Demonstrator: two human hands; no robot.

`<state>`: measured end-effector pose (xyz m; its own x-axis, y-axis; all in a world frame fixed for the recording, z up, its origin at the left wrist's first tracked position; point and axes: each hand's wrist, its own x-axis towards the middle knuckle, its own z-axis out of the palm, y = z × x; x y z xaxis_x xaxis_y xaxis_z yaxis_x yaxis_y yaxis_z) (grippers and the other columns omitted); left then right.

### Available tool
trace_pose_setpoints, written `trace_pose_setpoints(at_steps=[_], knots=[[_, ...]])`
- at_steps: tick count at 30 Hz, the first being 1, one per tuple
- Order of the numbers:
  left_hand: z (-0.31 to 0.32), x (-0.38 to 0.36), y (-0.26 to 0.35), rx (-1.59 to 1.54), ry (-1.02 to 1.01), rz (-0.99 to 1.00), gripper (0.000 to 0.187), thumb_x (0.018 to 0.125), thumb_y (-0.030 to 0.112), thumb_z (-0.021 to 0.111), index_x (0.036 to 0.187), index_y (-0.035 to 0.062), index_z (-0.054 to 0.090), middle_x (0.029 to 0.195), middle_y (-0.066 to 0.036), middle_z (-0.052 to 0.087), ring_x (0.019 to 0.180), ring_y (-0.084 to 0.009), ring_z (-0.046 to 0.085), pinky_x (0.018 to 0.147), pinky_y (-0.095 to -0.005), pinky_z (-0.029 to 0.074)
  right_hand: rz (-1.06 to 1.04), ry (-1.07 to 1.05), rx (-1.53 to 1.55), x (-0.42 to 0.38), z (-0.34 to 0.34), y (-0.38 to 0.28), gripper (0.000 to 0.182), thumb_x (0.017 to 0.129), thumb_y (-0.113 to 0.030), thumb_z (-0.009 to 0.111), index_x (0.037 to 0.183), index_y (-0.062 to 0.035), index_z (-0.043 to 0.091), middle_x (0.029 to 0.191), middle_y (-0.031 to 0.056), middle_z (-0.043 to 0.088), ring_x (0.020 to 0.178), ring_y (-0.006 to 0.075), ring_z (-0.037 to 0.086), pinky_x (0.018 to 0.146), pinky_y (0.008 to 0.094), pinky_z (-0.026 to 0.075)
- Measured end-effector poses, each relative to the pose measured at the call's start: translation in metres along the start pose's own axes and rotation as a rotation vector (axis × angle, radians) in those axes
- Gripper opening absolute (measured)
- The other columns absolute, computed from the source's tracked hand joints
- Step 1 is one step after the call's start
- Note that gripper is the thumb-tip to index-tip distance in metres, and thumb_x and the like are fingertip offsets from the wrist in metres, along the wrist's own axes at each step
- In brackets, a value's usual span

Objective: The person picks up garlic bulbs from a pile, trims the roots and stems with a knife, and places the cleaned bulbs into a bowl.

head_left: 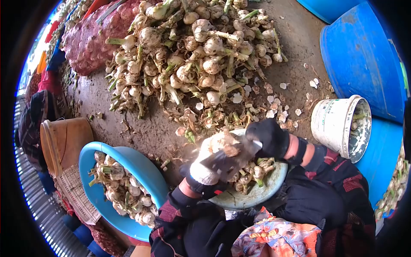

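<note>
My left hand [204, 171], in a white and dark glove, is closed around a pale garlic bulb [219, 142], partly smeared by motion. My right hand [269, 138], in a black glove, is closed on what looks like a knife [255, 147]; a bit of shiny metal shows at its fingers, and the rest is blurred. Both hands are close together over a pale round basin [274, 182] on my lap side, which holds trimmed garlic bulbs [258, 172]. In front lies a large heap of garlic [188, 60] with cut stalks and roots.
A blue basin [124, 150] of garlic stands at left, beside an orange-brown bucket [70, 139]. A white bucket [336, 118] lies tipped at right against large blue tubs [364, 47]. A red mesh sack [94, 38] is at the far left. Peelings [274, 107] litter the floor.
</note>
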<state>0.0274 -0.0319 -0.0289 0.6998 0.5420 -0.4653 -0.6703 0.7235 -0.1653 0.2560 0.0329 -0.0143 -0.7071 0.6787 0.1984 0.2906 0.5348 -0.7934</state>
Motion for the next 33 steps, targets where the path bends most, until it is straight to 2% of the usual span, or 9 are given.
trace_pose_setpoints(at_steps=[2, 7, 11, 15, 16, 19, 22, 28, 33], knots=[[0.02, 0.001, -0.006, 1.306, -0.019, 0.406, 0.036, 0.093, 0.004, 0.046, 0.128, 0.0012, 0.044, 0.122, -0.012, 0.055, 0.115, -0.0244, 0.053, 0.097, -0.0352, 0.044, 0.062, 0.007, -0.074, -0.004, 0.006, 0.014, 0.017, 0.064, -0.018, 0.07, 0.077, -0.0102, 0.061, 0.066, 0.0083, 0.055, 0.058, 0.0299, 0.059, 0.052, 0.0392, 0.047], [0.025, 0.01, -0.017, 0.229, 0.299, 0.234, 0.017, 0.086, 0.01, 0.06, 0.103, 0.0081, 0.059, 0.083, -0.006, 0.06, 0.065, -0.0153, 0.057, 0.052, -0.0285, 0.046, 0.071, 0.011, -0.099, -0.005, 0.009, 0.025, 0.021, 0.067, -0.022, 0.071, 0.079, -0.0089, 0.061, 0.068, 0.0106, 0.056, 0.061, 0.032, 0.059, 0.054, 0.0398, 0.047], [0.027, 0.008, 0.0, 0.323, -0.155, 0.07, 0.022, 0.087, 0.017, 0.059, 0.102, 0.0023, 0.057, 0.084, -0.009, 0.06, 0.072, -0.0171, 0.059, 0.053, -0.0287, 0.049, 0.096, -0.017, -0.131, -0.007, 0.014, 0.037, 0.024, 0.067, -0.023, 0.07, 0.087, -0.0098, 0.063, 0.073, 0.0119, 0.06, 0.065, 0.0324, 0.061, 0.056, 0.0395, 0.048], [0.057, -0.013, -0.001, 0.726, 0.104, 0.419, 0.026, 0.083, 0.022, 0.061, 0.076, -0.0031, 0.059, 0.07, -0.011, 0.056, 0.055, -0.0183, 0.052, 0.05, -0.0281, 0.047, 0.598, -0.1, -0.214, -0.034, 0.001, 0.071, 0.018, 0.069, -0.02, 0.069, 0.08, -0.008, 0.064, 0.067, 0.0155, 0.061, 0.063, 0.0327, 0.062, 0.056, 0.0379, 0.049], [0.042, 0.007, 0.023, 1.34, -0.343, 0.867, 0.042, 0.081, 0.036, 0.065, 0.089, -0.0043, 0.058, 0.066, -0.009, 0.055, 0.053, -0.0175, 0.053, 0.049, -0.0301, 0.049, 0.612, 0.024, -0.139, -0.035, -0.001, 0.064, 0.015, 0.072, -0.018, 0.067, 0.08, -0.0061, 0.065, 0.064, 0.0139, 0.062, 0.061, 0.0257, 0.064, 0.057, 0.0363, 0.05], [0.057, 0.014, 0.022, 0.725, -0.072, 0.64, 0.093, 0.062, 0.073, 0.066, 0.111, -0.0033, 0.047, 0.061, -0.004, 0.051, 0.049, -0.0157, 0.053, 0.041, -0.0337, 0.048, 0.887, 0.079, 0.427, -0.011, -0.007, 0.026, 0.015, 0.075, -0.014, 0.069, 0.085, -0.0036, 0.066, 0.066, 0.009, 0.064, 0.065, 0.0172, 0.065, 0.058, 0.0313, 0.051], [0.059, 0.029, 0.01, 0.089, -0.272, 0.488, 0.085, 0.064, 0.066, 0.071, 0.118, 0.0045, 0.048, 0.076, -0.009, 0.058, 0.072, -0.0232, 0.059, 0.071, -0.0352, 0.049, 0.786, 0.063, 0.936, -0.006, 0.002, 0.0, 0.028, 0.074, -0.008, 0.072, 0.099, -0.0006, 0.063, 0.077, 0.0054, 0.064, 0.063, 0.0109, 0.061, 0.055, 0.0246, 0.05], [0.062, 0.016, 0.007, 0.47, 0.093, 0.385, 0.067, 0.067, 0.037, 0.077, 0.122, 0.0077, 0.05, 0.127, -0.019, 0.052, 0.119, -0.036, 0.047, 0.089, -0.0463, 0.044, 1.002, 0.132, 1.048, 0.003, -0.003, -0.012, 0.04, 0.072, -0.006, 0.074, 0.109, -0.0018, 0.059, 0.076, 0.0042, 0.063, 0.056, 0.0107, 0.057, 0.05, 0.024, 0.047], [0.015, 0.015, 0.012, 0.432, 0.094, 0.185, 0.049, 0.072, 0.021, 0.069, 0.113, 0.0022, 0.05, 0.094, -0.014, 0.061, 0.086, -0.0291, 0.063, 0.078, -0.0493, 0.055, 0.825, 0.262, 0.741, -0.008, -0.017, 0.01, 0.028, 0.067, -0.008, 0.079, 0.088, -0.0017, 0.062, 0.072, -0.0005, 0.06, 0.063, 0.0083, 0.055, 0.058, 0.025, 0.046]])
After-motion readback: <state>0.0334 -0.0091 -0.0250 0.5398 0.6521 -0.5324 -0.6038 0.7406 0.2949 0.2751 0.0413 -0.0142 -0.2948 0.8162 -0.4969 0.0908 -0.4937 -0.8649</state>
